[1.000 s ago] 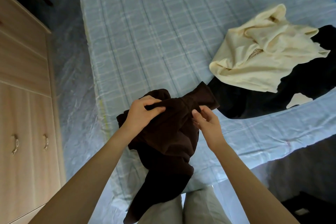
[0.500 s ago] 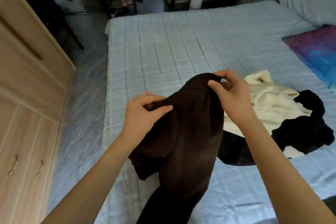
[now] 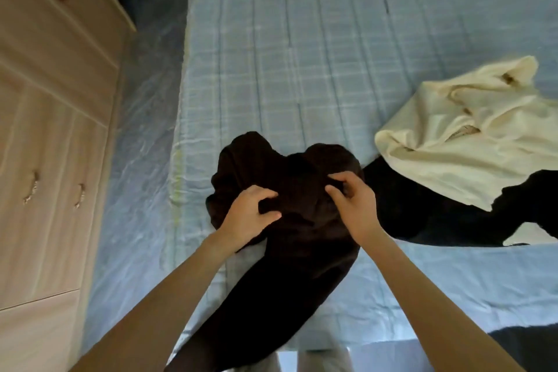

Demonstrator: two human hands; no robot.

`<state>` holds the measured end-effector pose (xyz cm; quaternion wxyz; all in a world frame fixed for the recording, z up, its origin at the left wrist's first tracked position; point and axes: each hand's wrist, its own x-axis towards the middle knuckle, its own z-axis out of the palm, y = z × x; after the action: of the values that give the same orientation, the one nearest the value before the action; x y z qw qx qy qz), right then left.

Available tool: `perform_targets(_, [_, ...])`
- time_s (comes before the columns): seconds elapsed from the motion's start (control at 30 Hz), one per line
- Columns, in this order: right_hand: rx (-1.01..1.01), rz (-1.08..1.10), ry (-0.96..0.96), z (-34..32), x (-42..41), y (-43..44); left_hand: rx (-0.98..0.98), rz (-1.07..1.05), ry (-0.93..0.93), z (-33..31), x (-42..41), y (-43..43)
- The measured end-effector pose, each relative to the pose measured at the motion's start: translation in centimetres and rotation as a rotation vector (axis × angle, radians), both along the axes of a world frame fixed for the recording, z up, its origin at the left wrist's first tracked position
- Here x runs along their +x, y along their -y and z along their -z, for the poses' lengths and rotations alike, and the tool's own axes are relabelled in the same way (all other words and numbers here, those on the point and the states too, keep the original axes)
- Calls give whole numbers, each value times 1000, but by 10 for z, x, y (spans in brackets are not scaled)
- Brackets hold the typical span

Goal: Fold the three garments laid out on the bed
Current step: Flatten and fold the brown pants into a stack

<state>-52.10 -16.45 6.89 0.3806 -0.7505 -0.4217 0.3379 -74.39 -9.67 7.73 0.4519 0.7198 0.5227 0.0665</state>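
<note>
- Right now a dark brown garment (image 3: 290,220) lies bunched near the bed's (image 3: 271,54) near-left corner, its upper part heaped in two rounded humps on the sheet.
- Its lower part runs toward the near edge of the bed and hangs over it in one long, narrowing drape.
- Its cloth looks thick and matte, nearly black in the shade, with soft folds and no visible print.
- The left hand (image 3: 247,217) rests on the left side of the heap, fingers curled, pinching a fold between thumb and forefinger.
- The right hand (image 3: 353,205) sits on the right side of the heap, fingers bent and closed on a gather of the same cloth.
- Both forearms are bare and reach in from the near edge.
- A cream garment (image 3: 465,142) lies crumpled toward the bed's right edge, its folds loose and its neckline turned up; it is well apart from the hands.
- A black garment (image 3: 422,214) lies spread beneath the cream one and reaches leftward until it lies just beside the brown heap; whether the two touch I cannot tell.
- The sheet is pale blue with a faint check pattern and lengthwise creases.
- A light wooden cabinet (image 3: 51,130) with two small metal handles stands past the bed's left edge, across a strip of floor.
</note>
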Motion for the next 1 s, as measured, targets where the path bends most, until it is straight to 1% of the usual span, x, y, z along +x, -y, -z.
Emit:
perform_targets(0.07, [-5,-36,17,13,-8,22,-20,82,-57,12,-8,1])
perform_targets(0.1, [0,-45,29,16,-10,31,-6,77,-49,15,-9,-1])
perform_targets(0.17, [-2,-47,40,17,-14,45,26,-24,26,13,-6,-9])
perform_targets(0.2, [-8,-48,37,17,-16,51,66,-62,58,11,-1,-15])
perform_targets(0.23, [-13,-53,35,18,-18,55,131,-54,71,11,5,-22])
perform_targets(0.27, [-16,-61,38,18,-20,59,199,3,50,13,12,-29])
perform_targets(0.3, [-22,-71,43,19,-23,61,257,96,-13,17,18,-35])
perform_targets(0.37, [-49,-86,51,21,-25,64,362,301,-253,30,25,-48])
perform_targets(0.4, [-76,-93,51,24,-25,64,393,372,-355,39,25,-53])
perform_targets(0.43, [-118,-113,38,26,-23,63,404,415,-417,48,24,-55])
perform_targets(0.5, [-201,-149,-13,28,-22,54,404,441,-445,65,18,-55])
perform_targets(0.53, [-208,-156,3,29,-20,48,405,426,-434,71,15,-54])
perform_targets(0.57, [-170,-168,93,31,-19,37,398,393,-410,77,11,-54])
perform_targets(0.63, [-34,-239,334,35,-18,8,382,315,-342,87,4,-54])
perform_targets(0.7, [30,-408,420,40,-17,-29,388,275,-270,93,0,-55])
perform_targets(0.77, [-49,-669,476,48,-14,-63,426,274,-229,95,-1,-58])
perform_targets(0.83, [-219,-864,583,58,-11,-85,522,350,-254,93,-2,-67])
perform_targets(0.9, [-319,-925,625,65,-4,-96,587,493,-316,91,2,-81])
perform_targets(0.93, [-326,-927,633,67,-1,-98,577,558,-359,90,6,-88])
perform_targets(1.0, [-320,-910,623,71,6,-94,475,641,-449,90,15,-100])
